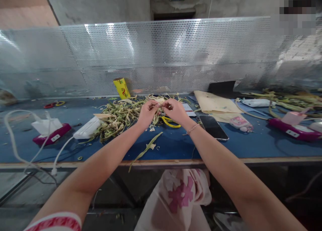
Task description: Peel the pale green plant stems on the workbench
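Observation:
My left hand (147, 112) and my right hand (175, 110) meet above the blue table (251, 145), fingertips pinched together on a small pale strip of plant material (160, 105). Just behind and to the left lies a heap of green and dried leaf scraps (118, 118). A long loose leaf strip (148, 146) lies on the table in front of my hands and hangs over the front edge. Under my right hand sits a pair of yellow-handled scissors (171, 123). A thin bracelet is on my right wrist.
A black phone (213, 127) and brown paper envelope (216, 103) lie to the right, with a small pink device (238, 122). Magenta boxes (50, 134) (294, 129) sit at both sides. White cables trail at left. A perforated metal screen (161, 56) backs the table. More green stalks (289, 101) lie far right.

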{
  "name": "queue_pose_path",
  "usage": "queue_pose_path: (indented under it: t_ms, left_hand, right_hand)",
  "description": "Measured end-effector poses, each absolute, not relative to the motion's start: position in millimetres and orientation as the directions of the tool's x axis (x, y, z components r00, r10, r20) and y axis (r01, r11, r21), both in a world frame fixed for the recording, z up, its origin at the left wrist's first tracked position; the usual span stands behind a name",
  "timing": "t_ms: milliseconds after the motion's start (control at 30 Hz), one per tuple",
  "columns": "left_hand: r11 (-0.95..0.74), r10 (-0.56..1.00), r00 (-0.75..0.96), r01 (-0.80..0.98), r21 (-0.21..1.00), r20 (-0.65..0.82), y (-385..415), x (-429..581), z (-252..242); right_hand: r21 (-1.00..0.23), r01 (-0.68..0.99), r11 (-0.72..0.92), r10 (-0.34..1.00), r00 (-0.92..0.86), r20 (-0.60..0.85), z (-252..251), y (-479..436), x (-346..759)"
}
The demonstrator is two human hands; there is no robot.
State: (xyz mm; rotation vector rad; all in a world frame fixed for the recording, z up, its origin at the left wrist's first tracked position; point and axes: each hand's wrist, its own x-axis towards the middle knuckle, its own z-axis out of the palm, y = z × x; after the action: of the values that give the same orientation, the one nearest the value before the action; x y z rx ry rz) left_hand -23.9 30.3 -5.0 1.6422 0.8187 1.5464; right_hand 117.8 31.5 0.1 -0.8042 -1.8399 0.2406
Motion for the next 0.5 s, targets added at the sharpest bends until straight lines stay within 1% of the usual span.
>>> queue_pose_path:
  t_ms: [100, 200, 333, 500]
  left_hand:
    - [-0.514, 0.853, 0.082, -0.03, 0.857, 0.515, 31.1, -23.6, -5.8]
    - [-0.512, 0.852, 0.087, -0.067, 0.857, 0.516, 30.7, -22.6, -5.6]
    - [-0.511, 0.845, 0.118, -0.103, 0.853, 0.521, 26.6, -20.8, -4.0]
    - [-0.514, 0.848, 0.096, -0.092, 0.853, 0.521, 27.7, -21.7, -5.6]
  right_hand:
    - [-0.495, 0.432, 0.754, 0.618, -0.21, 0.758, -0.5, 31.8, 116.9]
    - [-0.489, 0.446, 0.75, 0.618, -0.21, 0.757, -1.9, 32.3, 115.4]
    - [-0.495, 0.444, 0.747, 0.625, -0.217, 0.749, -3.7, 33.0, 114.6]
    - [-0.52, 0.416, 0.746, 0.639, -0.226, 0.735, -4.2, 35.0, 115.6]
